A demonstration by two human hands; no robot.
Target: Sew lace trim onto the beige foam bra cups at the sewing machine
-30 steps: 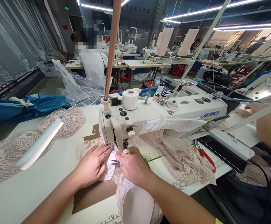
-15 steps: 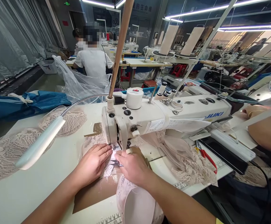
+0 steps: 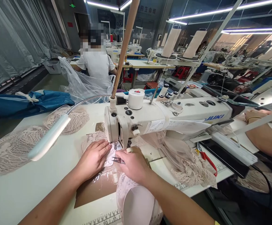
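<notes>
My left hand [image 3: 92, 160] lies flat with fingers stretched on pale lace fabric [image 3: 109, 160], left of the needle of a white JUKI sewing machine [image 3: 112, 125]. Part of the lace runs under the presser foot [image 3: 115, 146]. Just right of the foot, my right hand [image 3: 134, 165] is closed around small thread snips [image 3: 118, 160], their blades pointing left over the lace. Its fingertips are close to the fabric's right edge. Below the right wrist hangs a pale moulded cup [image 3: 138, 206] with lace around it, partly covered by the forearm.
Lace cups [image 3: 14, 150] lie at left, below a lamp [image 3: 50, 137]. Lace pieces [image 3: 182, 159], red-handled scissors [image 3: 208, 162] and a black phone [image 3: 225, 159] are at right. Thread cones [image 3: 170, 42] stand behind. One person [image 3: 96, 65] sits ahead; another person's arm [image 3: 264, 137] shows at right.
The lace has moved away from me toward the presser foot, and less of it shows between my hands. My right hand still holds the snips. The view has shifted slightly.
</notes>
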